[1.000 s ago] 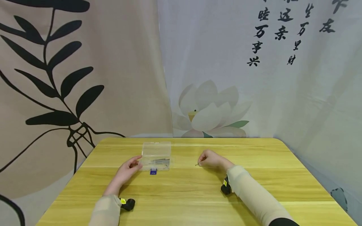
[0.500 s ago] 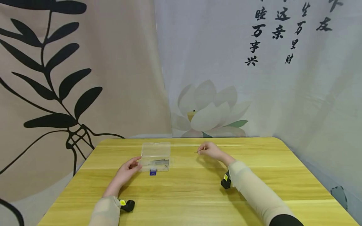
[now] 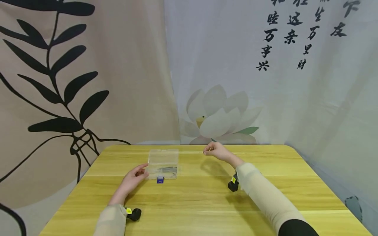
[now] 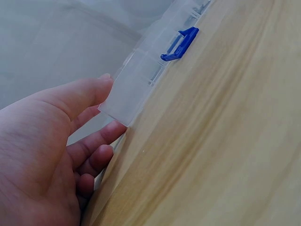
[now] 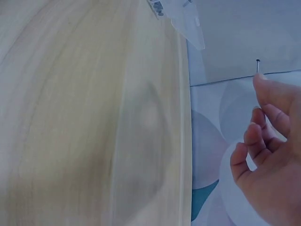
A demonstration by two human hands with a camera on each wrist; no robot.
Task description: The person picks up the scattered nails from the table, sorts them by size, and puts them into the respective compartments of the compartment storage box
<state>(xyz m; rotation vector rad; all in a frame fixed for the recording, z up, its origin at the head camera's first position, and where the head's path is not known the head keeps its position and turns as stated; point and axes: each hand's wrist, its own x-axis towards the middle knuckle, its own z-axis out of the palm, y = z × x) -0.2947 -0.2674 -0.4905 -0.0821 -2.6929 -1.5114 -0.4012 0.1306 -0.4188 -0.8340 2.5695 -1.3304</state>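
Note:
In the head view a clear plastic box [image 3: 153, 171] lies with its lid [image 3: 163, 156] raised and a blue latch [image 3: 160, 180] at the front. Thin metal pieces [image 3: 168, 169] rest inside it. My left hand [image 3: 134, 180] holds the box's left end, thumb and fingers at its corner; the left wrist view shows the thumb [image 4: 91, 92] against the clear wall. Raised above the far part of the table, my right hand [image 3: 218, 151] pinches a small nail [image 5: 257, 67] between thumb and forefinger, its dark head pointing away from the fingertips. The other fingers are curled loosely.
A wooden table [image 3: 189, 203] reaches back to a printed cloth [image 3: 133, 82] with leaves, a lotus and writing. Black wrist cameras [image 3: 134, 214] sit on both sleeves. Near the right wrist view's top, part of the box [image 5: 188, 23] shows.
My right hand has risen and moved toward the table's far edge, a little left, still pinching the nail. The left hand and the box have stayed in place.

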